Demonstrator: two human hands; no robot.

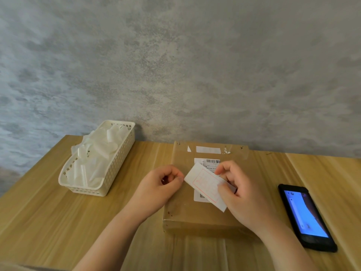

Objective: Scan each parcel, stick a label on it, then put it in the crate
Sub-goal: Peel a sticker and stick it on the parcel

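A flat brown cardboard parcel (pixel 181 204) lies on the wooden table, with a white barcode sticker partly hidden under my hands. Just above it I hold a white label (pixel 205 184) printed with a red frame. My right hand (pixel 242 194) pinches the label's right side between thumb and fingers. My left hand (pixel 158 186) has its fingers curled, and its fingertips meet the label's left corner. No crate is in view.
A white perforated plastic basket (pixel 115 169) full of peeled backing papers stands at the left of the table. A black phone (pixel 304 216) with a lit blue screen lies to the right of the parcel. A grey wall rises behind the table.
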